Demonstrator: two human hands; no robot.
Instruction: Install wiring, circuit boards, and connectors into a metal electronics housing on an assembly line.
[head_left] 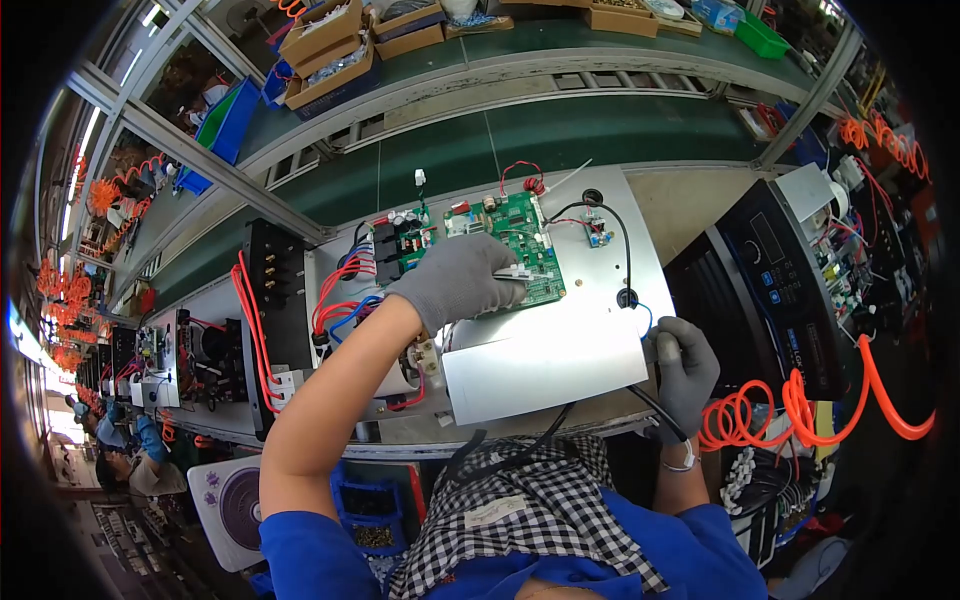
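Note:
A green circuit board (545, 285) lies on the metal chassis plate (600, 265) in front of me. My left hand (460, 278), in a grey glove, reaches over the board with its fingers curled. At its fingertips is a white connector (515, 272), pinched close above the board. My right hand (686, 372), also gloved, is closed at the plate's right edge. A thin blue wire (645, 318) runs into its fingers. Below that hand passes a black cable (658, 408). A bent white metal sheet (545, 368) covers the near part of the chassis.
At right stands a black unit with a control panel (775, 270), with a coiled orange air hose (795, 405) near it. Red wires (258, 330) hang at left beside a black finned case (275, 275). Cardboard boxes (335, 75) sit on the shelf behind the green conveyor belt (430, 150).

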